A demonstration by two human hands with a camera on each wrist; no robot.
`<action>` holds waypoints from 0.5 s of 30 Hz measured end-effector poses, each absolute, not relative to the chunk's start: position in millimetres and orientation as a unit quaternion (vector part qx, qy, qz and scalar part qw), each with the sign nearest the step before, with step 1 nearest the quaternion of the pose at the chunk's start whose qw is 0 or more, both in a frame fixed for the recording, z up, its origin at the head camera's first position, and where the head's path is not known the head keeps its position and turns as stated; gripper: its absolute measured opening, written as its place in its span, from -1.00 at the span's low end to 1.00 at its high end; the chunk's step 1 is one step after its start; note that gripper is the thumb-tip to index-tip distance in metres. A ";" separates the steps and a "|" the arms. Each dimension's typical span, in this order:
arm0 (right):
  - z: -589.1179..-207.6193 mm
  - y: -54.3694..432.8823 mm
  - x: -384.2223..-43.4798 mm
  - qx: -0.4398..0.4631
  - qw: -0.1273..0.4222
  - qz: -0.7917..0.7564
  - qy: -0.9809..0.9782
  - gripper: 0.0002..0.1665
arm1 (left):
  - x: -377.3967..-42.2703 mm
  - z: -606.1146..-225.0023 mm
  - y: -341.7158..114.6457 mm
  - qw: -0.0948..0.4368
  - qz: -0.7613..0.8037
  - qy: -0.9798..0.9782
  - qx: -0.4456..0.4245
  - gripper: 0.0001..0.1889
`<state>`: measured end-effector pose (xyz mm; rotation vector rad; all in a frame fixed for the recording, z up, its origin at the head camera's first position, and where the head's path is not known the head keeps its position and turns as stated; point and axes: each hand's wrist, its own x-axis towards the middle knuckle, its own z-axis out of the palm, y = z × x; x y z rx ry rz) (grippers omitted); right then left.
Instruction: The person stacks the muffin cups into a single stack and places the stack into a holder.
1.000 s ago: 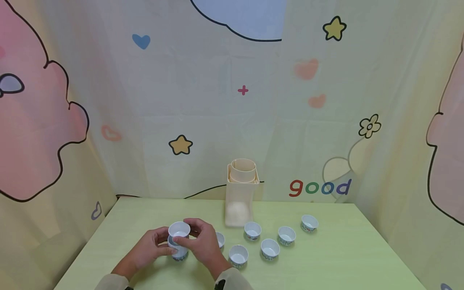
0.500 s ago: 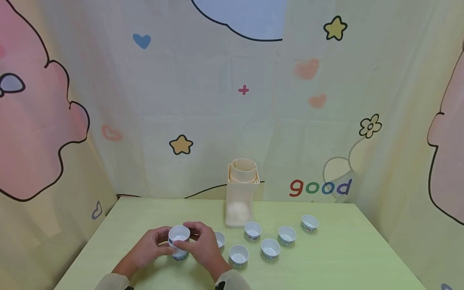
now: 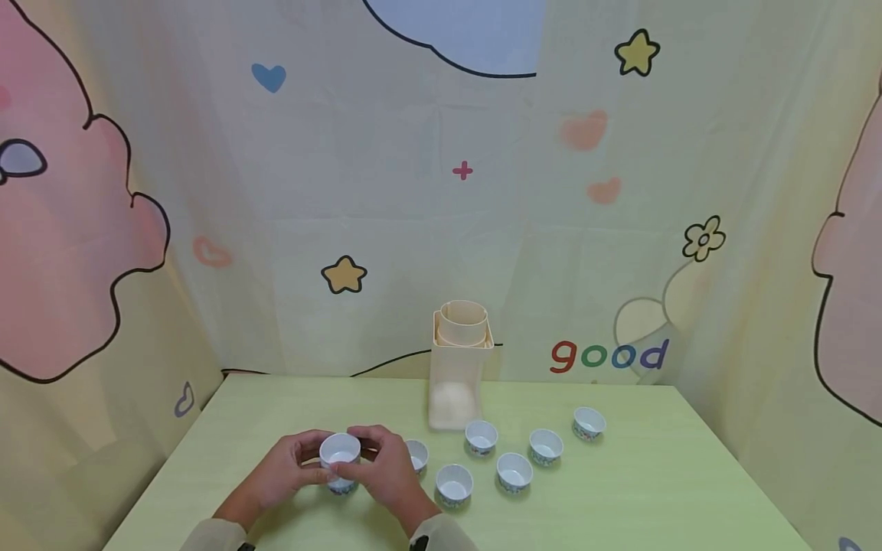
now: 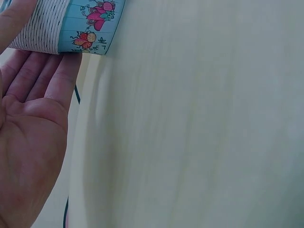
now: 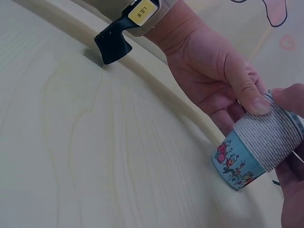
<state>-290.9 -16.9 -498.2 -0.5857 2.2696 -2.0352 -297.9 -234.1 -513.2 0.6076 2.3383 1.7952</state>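
Observation:
A stack of nested paper cups (image 3: 340,448), white inside, stands between my hands at the front left of the table. In the right wrist view, many closely packed rims of the stack (image 5: 268,135) show above a light blue outer wall with a floral print. My left hand (image 3: 281,476) grips the stack from the left, its thumb across the front. From the right, my right hand (image 3: 391,468) holds the upper part, thumb on the near side. The left wrist view shows the left palm (image 4: 33,137) with fingers behind the cups. Fingers partly hide the stack.
Several separate cups stand upright to the right, including a near one (image 3: 454,485), a middle one (image 3: 514,473) and a far right one (image 3: 589,424). One cup (image 3: 418,457) is partly hidden behind the right hand. A beige cup dispenser (image 3: 455,383) stands at the back.
The upper cup held by my right hand has moved down into the lower stack, so the stack looks shorter. My left hand has hardly moved. The loose cups stay in place.

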 end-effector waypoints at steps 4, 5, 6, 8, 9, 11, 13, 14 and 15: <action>-498.9 -16.1 -291.0 -0.193 0.018 -0.657 0.729 -0.38 | -298.3 -513.9 -234.0 0.062 0.592 0.777 0.205 -0.35; -499.0 -16.0 -291.0 -0.194 0.020 -0.657 0.728 -0.38 | -298.1 -513.8 -234.0 0.062 0.592 0.777 0.204 -0.35; -499.2 -16.1 -291.2 -0.193 0.022 -0.657 0.728 -0.37 | -297.9 -513.6 -233.9 0.062 0.593 0.777 0.204 -0.35; -499.2 -16.1 -291.7 -0.190 0.028 -0.658 0.729 -0.35 | -297.8 -513.3 -233.9 0.062 0.594 0.776 0.202 -0.35; -499.2 -16.1 -292.0 -0.191 0.030 -0.657 0.729 -0.34 | -297.8 -513.3 -233.7 0.062 0.594 0.776 0.202 -0.35; -498.7 -15.9 -292.1 -0.188 0.034 -0.658 0.728 -0.34 | -297.6 -513.2 -233.3 0.063 0.596 0.776 0.198 -0.34; -498.4 -15.4 -292.1 -0.187 0.036 -0.657 0.729 -0.35 | -297.8 -513.6 -233.4 0.064 0.595 0.777 0.198 -0.34; -498.1 -15.1 -291.9 -0.186 0.038 -0.657 0.730 -0.35 | -297.6 -513.8 -233.4 0.065 0.595 0.777 0.197 -0.34; -498.1 -15.1 -291.8 -0.185 0.038 -0.656 0.730 -0.36 | -297.4 -514.1 -233.7 0.064 0.595 0.776 0.198 -0.34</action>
